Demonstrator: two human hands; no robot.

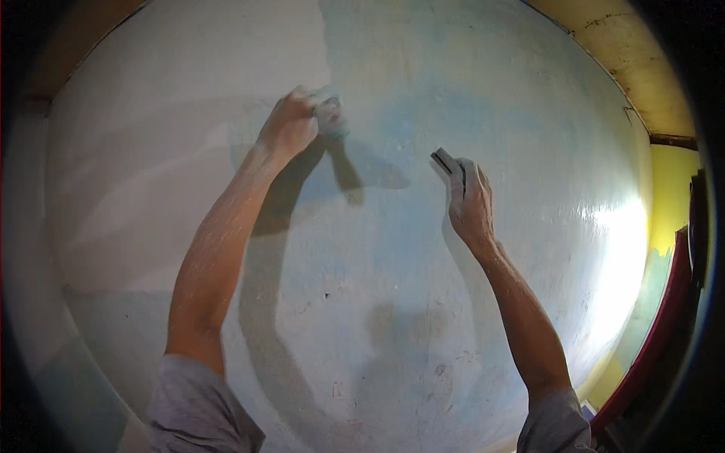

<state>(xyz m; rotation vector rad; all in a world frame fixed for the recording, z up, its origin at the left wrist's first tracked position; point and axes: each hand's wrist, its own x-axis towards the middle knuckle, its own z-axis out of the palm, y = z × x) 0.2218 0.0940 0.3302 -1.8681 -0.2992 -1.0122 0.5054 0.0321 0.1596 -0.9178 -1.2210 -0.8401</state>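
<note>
Both my arms are raised to a large wall point(393, 249) with patchy pale white and blue paint. My left hand point(291, 124) is closed and pressed near the border between the whiter and bluer paint. In it is a pale, crumpled thing point(330, 113), smeared by motion, so its exact kind cannot be made out. Lower and to the right, my right hand point(473, 204) grips a small flat grey block point(445, 160) with a dark edge, its end pointing up and left by the wall. Pale dust specks show on both forearms.
Smoother whitish paint point(189, 143) covers the upper left of the wall. A bright glare point(619, 257) lies at its right side. Beyond stand a yellow side wall point(671, 196) and a dark red edge point(657, 332). The ceiling point(619, 45) is yellowish. My shadows fall across the wall.
</note>
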